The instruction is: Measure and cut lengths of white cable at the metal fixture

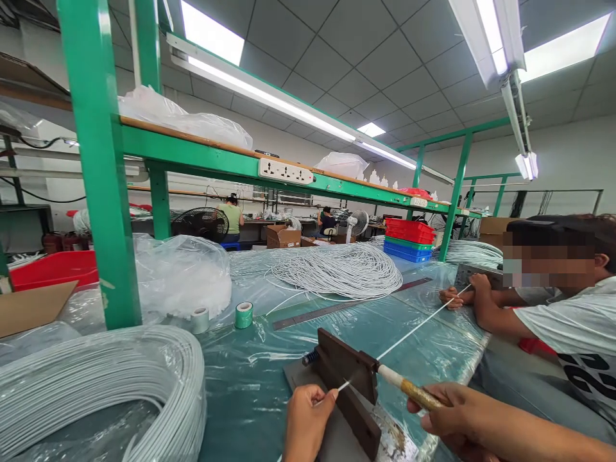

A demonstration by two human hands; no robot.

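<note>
Head view: left hand (pixel 305 420) pinches the white cord (pixel 418 327) at the cutter (pixel 347 378); right hand (pixel 445 417) grips its lever handle (pixel 414 393). Cutting step; next likely calls for pressing the lever down.

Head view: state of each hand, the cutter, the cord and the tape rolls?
left hand: pinching the cord end at the cutter
right hand: gripping the cutter handle
cutter: on the bench, blade lowered onto the cord
cord: stretched taut to a co-worker's hand
tape rolls: standing on edge, untouched
</note>
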